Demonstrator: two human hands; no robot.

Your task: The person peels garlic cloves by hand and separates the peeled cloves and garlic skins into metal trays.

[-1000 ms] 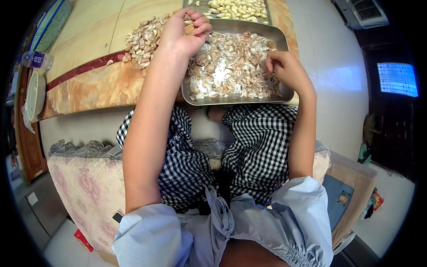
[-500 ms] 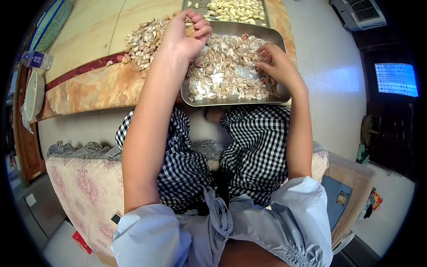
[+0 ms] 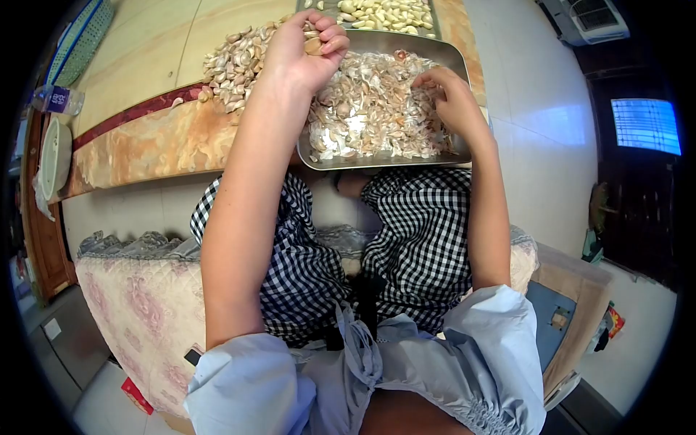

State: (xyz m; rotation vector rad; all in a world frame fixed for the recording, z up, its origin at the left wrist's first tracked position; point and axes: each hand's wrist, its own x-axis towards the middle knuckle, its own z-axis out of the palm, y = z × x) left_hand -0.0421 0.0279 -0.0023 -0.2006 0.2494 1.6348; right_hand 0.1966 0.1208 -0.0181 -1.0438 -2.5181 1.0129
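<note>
My left hand (image 3: pixel 308 54) is curled with its palm up at the left rim of a metal tray (image 3: pixel 464 69). Its fingers are wrapped round a brownish garlic clove (image 3: pixel 313 46). Papery garlic skins (image 3: pixel 370 101) cover most of the tray's bottom. Over the right part of these skins is my right hand (image 3: pixel 449 98), its fingers bent and apart, with nothing visible between them. Unpeeled garlic cloves (image 3: pixel 235 65) lie in a pile on the table, left of my left hand. Beyond the skins' tray, peeled cloves (image 3: pixel 388 14) lie in a second tray (image 3: pixel 330 7).
A stone-patterned table (image 3: pixel 145 145) stands in front of my knees. At the far left are a green basket (image 3: pixel 80 43), a bottle (image 3: pixel 58 99) and a pale oval container (image 3: pixel 54 159). A phone (image 3: pixel 193 357) lies on the flowered seat cover (image 3: pixel 138 297).
My right hand has moved from the tray's right side a little inward over the skins, and its fingers have opened. My left hand has stayed nearly still.
</note>
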